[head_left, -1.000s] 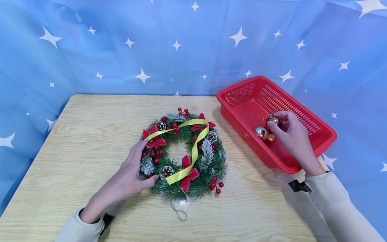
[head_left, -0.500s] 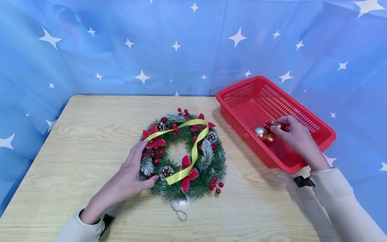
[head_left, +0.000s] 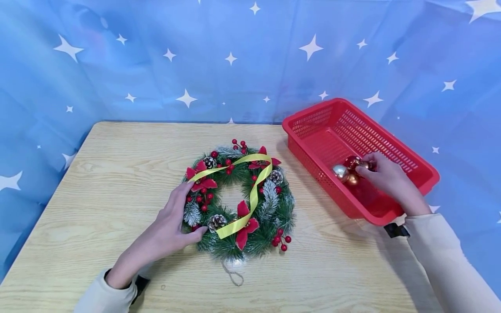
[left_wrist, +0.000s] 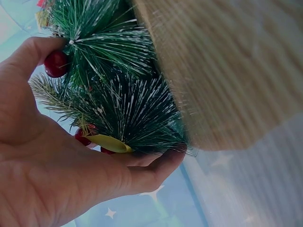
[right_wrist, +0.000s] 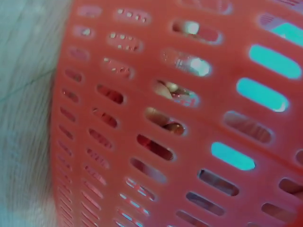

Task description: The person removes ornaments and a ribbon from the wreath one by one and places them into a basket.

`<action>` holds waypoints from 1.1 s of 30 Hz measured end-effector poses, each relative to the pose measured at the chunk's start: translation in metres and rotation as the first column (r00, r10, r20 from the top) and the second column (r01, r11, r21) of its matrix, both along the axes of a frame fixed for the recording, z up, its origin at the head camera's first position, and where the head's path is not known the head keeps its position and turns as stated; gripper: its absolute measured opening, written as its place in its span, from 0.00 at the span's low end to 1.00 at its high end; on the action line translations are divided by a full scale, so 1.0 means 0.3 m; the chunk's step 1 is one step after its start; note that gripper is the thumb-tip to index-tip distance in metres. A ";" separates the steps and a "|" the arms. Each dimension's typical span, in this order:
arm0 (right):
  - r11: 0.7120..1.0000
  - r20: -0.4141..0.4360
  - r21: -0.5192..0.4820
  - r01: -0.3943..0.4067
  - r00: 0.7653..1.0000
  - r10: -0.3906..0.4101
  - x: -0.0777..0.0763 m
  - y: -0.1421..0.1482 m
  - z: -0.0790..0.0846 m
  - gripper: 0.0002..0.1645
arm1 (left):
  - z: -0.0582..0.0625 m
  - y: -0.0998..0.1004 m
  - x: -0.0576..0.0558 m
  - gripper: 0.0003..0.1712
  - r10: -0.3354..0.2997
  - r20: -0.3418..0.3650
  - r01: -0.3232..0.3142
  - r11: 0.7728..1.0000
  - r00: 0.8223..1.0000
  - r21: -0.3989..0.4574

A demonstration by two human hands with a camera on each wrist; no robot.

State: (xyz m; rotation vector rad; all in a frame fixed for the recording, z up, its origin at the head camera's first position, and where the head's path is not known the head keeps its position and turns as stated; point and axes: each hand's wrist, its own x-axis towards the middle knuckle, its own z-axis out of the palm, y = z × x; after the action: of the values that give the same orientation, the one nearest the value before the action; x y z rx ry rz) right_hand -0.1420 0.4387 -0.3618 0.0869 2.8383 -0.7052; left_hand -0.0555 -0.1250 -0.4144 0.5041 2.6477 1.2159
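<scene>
A green Christmas wreath with red flowers, pinecones and berries lies on the table. My left hand grips its left side, thumb at the near edge; the left wrist view shows fingers curled about the needles. Loosely draped over the wreath is a yellow ribbon. My right hand reaches into the red basket and pinches a bronze bauble, partly hidden by the fingers. Beside it are a red bauble, a silver bauble and a copper bauble.
The perforated basket wall fills most of the right wrist view. A twine loop sticks out from the wreath's near side onto the wooden table. Behind stands a blue backdrop with white stars.
My right hand has moved down and right inside the basket with the bronze bauble, and the red bauble shows more fully. The left hand and wreath stay put.
</scene>
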 end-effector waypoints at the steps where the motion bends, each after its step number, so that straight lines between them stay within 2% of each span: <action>1: 1.000 0.003 0.007 -0.011 1.000 0.011 -0.002 0.002 -0.001 0.31 | 0.000 0.000 0.000 0.67 0.000 0.001 0.000 1.000 1.000 -0.001; 6: 0.996 0.023 0.047 -0.070 0.997 0.069 -0.011 0.009 -0.014 0.30 | -0.004 -0.001 0.000 0.67 0.008 0.020 -0.008 1.000 1.000 -0.016; 12: 0.996 0.083 0.039 -0.081 0.994 0.078 -0.004 0.005 -0.030 0.29 | -0.007 -0.001 0.003 0.67 0.010 0.034 -0.009 1.000 0.999 -0.028; 19: 0.987 0.101 0.084 -0.135 0.987 0.127 -0.027 -0.002 -0.027 0.28 | -0.005 0.001 0.007 0.67 0.015 0.026 -0.014 1.000 1.000 -0.022; 24: 0.989 0.129 0.081 -0.122 0.985 0.111 -0.032 0.008 -0.016 0.36 | -0.009 0.008 0.004 0.66 0.017 0.032 -0.017 1.000 0.999 -0.011; 33: 0.994 0.084 0.065 -0.085 0.993 0.079 -0.010 0.006 0.001 0.41 | -0.009 0.006 0.003 0.67 0.020 0.042 -0.019 0.999 0.999 -0.028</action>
State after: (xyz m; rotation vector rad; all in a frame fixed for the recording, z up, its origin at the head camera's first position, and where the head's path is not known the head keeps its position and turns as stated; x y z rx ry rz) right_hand -0.1449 0.4407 -0.3614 0.0091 2.7704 -0.5738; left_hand -0.0546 -0.1233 -0.4172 0.4438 2.6359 1.1800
